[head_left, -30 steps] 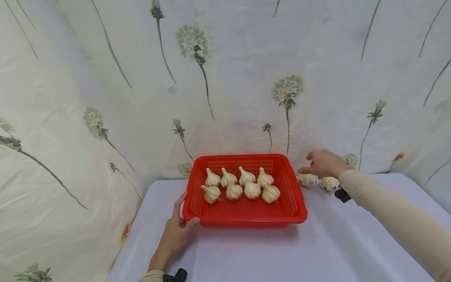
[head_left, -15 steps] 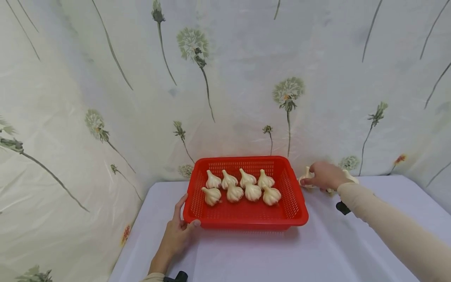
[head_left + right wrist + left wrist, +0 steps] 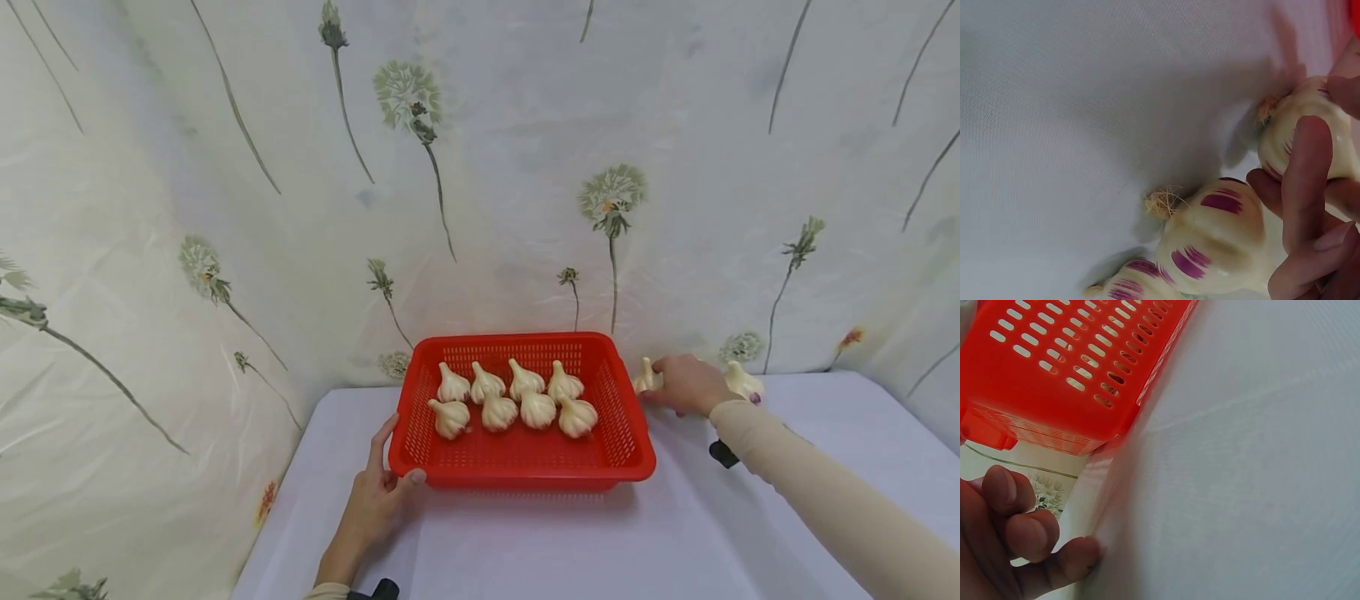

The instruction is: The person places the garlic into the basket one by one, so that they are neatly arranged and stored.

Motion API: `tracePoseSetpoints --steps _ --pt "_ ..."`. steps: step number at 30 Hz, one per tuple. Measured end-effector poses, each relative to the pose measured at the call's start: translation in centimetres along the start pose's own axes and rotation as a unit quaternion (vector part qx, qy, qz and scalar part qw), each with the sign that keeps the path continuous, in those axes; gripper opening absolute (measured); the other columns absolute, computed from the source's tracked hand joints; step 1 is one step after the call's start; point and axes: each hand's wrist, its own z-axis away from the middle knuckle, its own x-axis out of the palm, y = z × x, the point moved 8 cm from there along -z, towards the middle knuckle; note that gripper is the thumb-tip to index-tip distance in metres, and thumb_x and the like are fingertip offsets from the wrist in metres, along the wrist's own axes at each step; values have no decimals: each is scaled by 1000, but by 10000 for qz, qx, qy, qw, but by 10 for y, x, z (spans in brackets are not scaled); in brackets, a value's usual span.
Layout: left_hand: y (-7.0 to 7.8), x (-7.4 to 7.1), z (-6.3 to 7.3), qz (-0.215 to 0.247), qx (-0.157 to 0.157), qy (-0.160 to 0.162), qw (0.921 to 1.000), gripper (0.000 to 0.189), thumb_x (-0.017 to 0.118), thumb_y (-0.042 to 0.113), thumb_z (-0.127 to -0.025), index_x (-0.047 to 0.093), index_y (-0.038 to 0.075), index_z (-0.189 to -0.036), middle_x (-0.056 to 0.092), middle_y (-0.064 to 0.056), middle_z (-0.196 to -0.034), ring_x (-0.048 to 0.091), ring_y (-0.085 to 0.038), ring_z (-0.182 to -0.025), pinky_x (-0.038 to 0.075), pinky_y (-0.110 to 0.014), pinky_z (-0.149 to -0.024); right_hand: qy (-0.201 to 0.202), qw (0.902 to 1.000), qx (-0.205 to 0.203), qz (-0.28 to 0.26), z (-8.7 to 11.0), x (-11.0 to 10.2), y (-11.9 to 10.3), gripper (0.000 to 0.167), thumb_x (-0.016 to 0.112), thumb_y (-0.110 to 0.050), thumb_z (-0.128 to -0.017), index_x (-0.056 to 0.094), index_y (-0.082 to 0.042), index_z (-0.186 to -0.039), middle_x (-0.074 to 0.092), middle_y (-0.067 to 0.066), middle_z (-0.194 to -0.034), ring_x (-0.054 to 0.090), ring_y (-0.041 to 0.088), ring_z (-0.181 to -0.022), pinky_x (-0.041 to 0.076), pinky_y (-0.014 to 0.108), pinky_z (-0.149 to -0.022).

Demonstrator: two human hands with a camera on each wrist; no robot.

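In the head view a red perforated basket [image 3: 525, 481] stands on the table, with two rows of garlic bulbs [image 3: 498, 411] inside, stems pointing away. My left hand [image 3: 371, 504] holds the basket's near left corner between thumb and forefinger; its other fingers [image 3: 1032, 537] hang loosely curled in the left wrist view. Right of the basket, my right hand [image 3: 690, 385] grips a garlic bulb [image 3: 647, 377]. The right wrist view shows fingers and thumb around that bulb, its root tuft facing the camera. A second purple-streaked bulb [image 3: 1216, 244] lies beside it.
A third bulb [image 3: 1135, 282] is partly cut off at the lower edge of the right wrist view. Another view of the loose garlic [image 3: 742, 383] shows it right of my right hand. A flower-printed curtain [image 3: 487, 208] hangs behind the white table [image 3: 525, 550].
My right hand has come down onto the garlic bulb nearest the basket and taken hold of it. My left hand and the basket have stayed in place.
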Motion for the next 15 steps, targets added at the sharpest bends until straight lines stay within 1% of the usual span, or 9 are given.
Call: tracePoseSetpoints --steps 4,9,15 --pt "0 -1 0 7 18 -12 10000 86 77 36 -93 27 46 -163 48 8 -55 38 -3 -49 34 -22 -48 -9 9999 126 59 -4 3 2 69 79 -43 -90 63 10 -131 73 15 -96 65 17 -63 54 32 -58" --pt "0 -2 0 34 60 -5 10000 87 78 37 -93 28 45 -163 48 9 -54 37 -3 -49 33 -22 -48 29 9997 218 84 -6 4 4 71 80 -45 -89 64 10 -131 73 15 -96 65 19 -66 55 33 -60" --pt "-1 -1 -1 87 58 -12 9999 86 78 36 -93 28 45 -163 48 9 -54 38 -3 -49 33 -22 -48 121 9996 244 71 -8 4 6 73 81 -48 -88 66 10 -128 73 10 -88 64 21 -70 55 33 -62"
